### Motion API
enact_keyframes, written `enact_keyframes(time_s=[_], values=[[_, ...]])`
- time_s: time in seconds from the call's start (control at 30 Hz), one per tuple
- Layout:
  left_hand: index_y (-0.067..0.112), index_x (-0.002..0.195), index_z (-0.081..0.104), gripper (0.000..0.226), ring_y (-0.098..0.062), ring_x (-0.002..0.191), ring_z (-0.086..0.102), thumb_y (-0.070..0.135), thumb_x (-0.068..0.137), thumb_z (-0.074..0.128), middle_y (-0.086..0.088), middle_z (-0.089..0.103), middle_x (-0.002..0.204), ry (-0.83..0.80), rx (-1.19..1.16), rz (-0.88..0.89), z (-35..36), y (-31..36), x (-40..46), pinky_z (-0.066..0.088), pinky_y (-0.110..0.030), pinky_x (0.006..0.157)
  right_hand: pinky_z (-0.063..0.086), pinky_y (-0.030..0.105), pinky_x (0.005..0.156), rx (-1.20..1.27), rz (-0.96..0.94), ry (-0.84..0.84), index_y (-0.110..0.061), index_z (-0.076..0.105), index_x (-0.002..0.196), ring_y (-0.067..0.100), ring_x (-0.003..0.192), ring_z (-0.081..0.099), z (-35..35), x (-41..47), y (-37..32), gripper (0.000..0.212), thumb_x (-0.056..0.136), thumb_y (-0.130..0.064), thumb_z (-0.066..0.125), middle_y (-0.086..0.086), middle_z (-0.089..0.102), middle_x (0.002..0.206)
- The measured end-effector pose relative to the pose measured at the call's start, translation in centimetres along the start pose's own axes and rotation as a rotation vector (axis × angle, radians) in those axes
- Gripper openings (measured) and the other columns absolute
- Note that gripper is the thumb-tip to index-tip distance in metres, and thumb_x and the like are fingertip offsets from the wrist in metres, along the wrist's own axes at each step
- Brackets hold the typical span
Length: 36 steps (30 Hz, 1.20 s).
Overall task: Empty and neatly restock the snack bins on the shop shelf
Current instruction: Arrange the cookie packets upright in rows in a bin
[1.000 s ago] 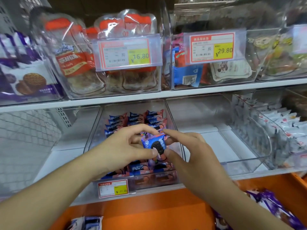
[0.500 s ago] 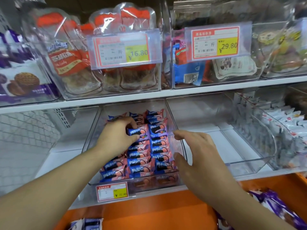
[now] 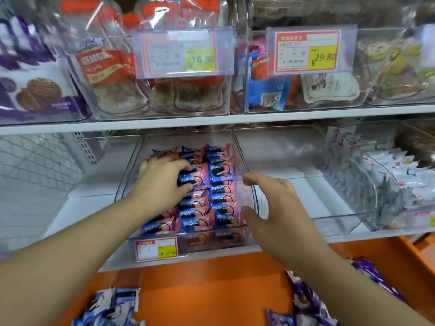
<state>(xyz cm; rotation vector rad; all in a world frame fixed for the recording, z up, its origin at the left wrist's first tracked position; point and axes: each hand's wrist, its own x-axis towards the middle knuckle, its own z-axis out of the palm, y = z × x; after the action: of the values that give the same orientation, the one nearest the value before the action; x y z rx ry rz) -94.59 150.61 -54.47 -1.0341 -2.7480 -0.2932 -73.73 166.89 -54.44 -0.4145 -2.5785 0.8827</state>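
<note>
White shelf boards cross the view under even, soft light. A grey wire mesh panel closes the left end. Below runs an orange tray surface.

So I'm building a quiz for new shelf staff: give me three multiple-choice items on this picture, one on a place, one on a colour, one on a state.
1. Where are the blue-and-pink snack packs stacked?
A. In the clear bin on the lower shelf
B. On the top shelf
C. On the floor

2. What colour is the tray below the shelf?
A. Green
B. Orange
C. White

3. What is the right hand doing?
A. Pinching a pack
B. Holding a price tag
C. Open, holding nothing

Answers:
1 A: the packs lie in rows inside the clear bin, where the left hand has its grip on one.
2 B: the surface under the loose packs is orange.
3 C: its fingers are spread beside the bin, with nothing in them.
</note>
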Motion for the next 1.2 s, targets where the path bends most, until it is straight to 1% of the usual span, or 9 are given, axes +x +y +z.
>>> enact_keyframes(time_s=[0.13, 0.27, 0.43, 0.53, 0.67, 0.8, 0.87, 0.97, 1.2], values=[[0.032, 0.122, 0.068, 0.03, -0.013, 0.118, 0.05, 0.036, 0.092, 0.074, 0.014, 0.061, 0.12, 0.102, -0.294, 0.105, -2.2, 1.5, -4.7, 0.035, -0.025, 0.094, 0.027, 0.011, 0.111, -0.026, -0.077, -0.003, -0.034, 0.053, 0.148, 0.005, 0.137, 0.039, -0.8, -0.5, -0.8, 0.06, 0.094, -0.017, 0.073, -0.018, 0.054, 0.146], [0.024, 0.11, 0.073, 0.02, 0.0, 0.096, 0.061, 0.019, 0.091, 0.074, 0.013, 0.066, 0.104, 0.077, -0.589, 0.211, -2.8, 4.1, -13.2, 0.04, -0.009, 0.082, 0.052, 0.029, 0.097, 0.005, -0.192, -0.082, -0.028, 0.065, 0.137, 0.007, 0.111, 0.062, -1.2, -2.7, -2.0, 0.05, 0.09, -0.013, 0.076, -0.012, 0.064, 0.134], [0.027, 0.115, 0.069, 0.02, -0.002, 0.093, 0.064, 0.031, 0.095, 0.071, 0.012, 0.067, 0.112, -0.421, -0.56, 0.112, 5.8, 4.4, -21.9, 0.046, -0.015, 0.074, 0.054, 0.026, 0.083, -0.063, -0.126, -0.488, -0.028, 0.07, 0.126, 0.008, 0.096, 0.068, 2.0, -7.4, -0.2, 0.042, 0.088, -0.01, 0.072, -0.011, 0.07, 0.115], [0.024, 0.127, 0.064, 0.033, -0.011, 0.105, 0.063, 0.04, 0.098, 0.068, 0.007, 0.063, 0.126, -0.728, -0.473, 0.097, 11.8, 4.1, -25.2, 0.051, -0.029, 0.09, 0.053, 0.033, 0.09, -0.306, -0.004, -0.764, -0.027, 0.061, 0.141, 0.016, 0.108, 0.066, 5.6, -10.0, 4.6, 0.051, 0.092, -0.018, 0.072, -0.005, 0.065, 0.13], [0.028, 0.138, 0.058, 0.046, -0.016, 0.113, 0.059, 0.05, 0.098, 0.066, 0.004, 0.059, 0.134, -0.878, -0.494, 0.098, 18.2, 4.3, -26.5, 0.05, -0.037, 0.094, 0.051, 0.043, 0.106, -0.514, 0.193, -1.035, -0.027, 0.042, 0.157, 0.028, 0.133, 0.054, 9.5, -12.7, 12.1, 0.073, 0.09, -0.019, 0.069, 0.007, 0.052, 0.15], [0.025, 0.143, 0.053, 0.056, -0.02, 0.118, 0.057, 0.054, 0.097, 0.066, 0.003, 0.051, 0.137, -0.872, -0.545, 0.112, 23.6, 6.5, -25.5, 0.05, -0.037, 0.096, 0.043, 0.037, 0.112, -0.48, 0.264, -1.03, -0.019, 0.041, 0.159, 0.03, 0.139, 0.048, 12.8, -13.9, 16.9, 0.075, 0.094, -0.034, 0.075, 0.012, 0.045, 0.158], [0.02, 0.134, 0.062, 0.054, -0.023, 0.118, 0.056, 0.053, 0.092, 0.072, -0.001, 0.049, 0.138, -0.872, -0.539, 0.102, 26.3, 7.8, -25.3, 0.051, -0.038, 0.093, 0.046, 0.035, 0.103, -0.499, 0.274, -1.009, -0.019, 0.052, 0.15, 0.031, 0.13, 0.054, 14.5, -14.7, 18.9, 0.071, 0.09, -0.045, 0.079, 0.012, 0.054, 0.147], [0.009, 0.099, 0.07, 0.043, -0.031, 0.124, 0.054, 0.049, 0.086, 0.08, -0.01, 0.057, 0.131, -0.892, -0.482, 0.092, 29.6, 9.2, -25.9, 0.049, -0.039, 0.096, 0.048, 0.031, 0.083, -0.445, 0.317, -0.96, -0.015, 0.065, 0.127, 0.028, 0.109, 0.062, 16.2, -15.5, 20.5, 0.041, 0.092, -0.032, 0.077, 0.009, 0.062, 0.134], [0.015, 0.12, 0.069, 0.043, -0.02, 0.107, 0.066, 0.036, 0.087, 0.084, -0.003, 0.068, 0.122, -0.897, -0.788, -0.178, 27.1, 7.4, -25.4, 0.055, -0.044, 0.095, 0.057, 0.037, 0.068, -0.217, 0.528, -0.831, -0.028, 0.072, 0.101, 0.022, 0.082, 0.068, 15.4, -13.7, 19.6, 0.023, 0.086, -0.01, 0.076, 0.003, 0.068, 0.093]])
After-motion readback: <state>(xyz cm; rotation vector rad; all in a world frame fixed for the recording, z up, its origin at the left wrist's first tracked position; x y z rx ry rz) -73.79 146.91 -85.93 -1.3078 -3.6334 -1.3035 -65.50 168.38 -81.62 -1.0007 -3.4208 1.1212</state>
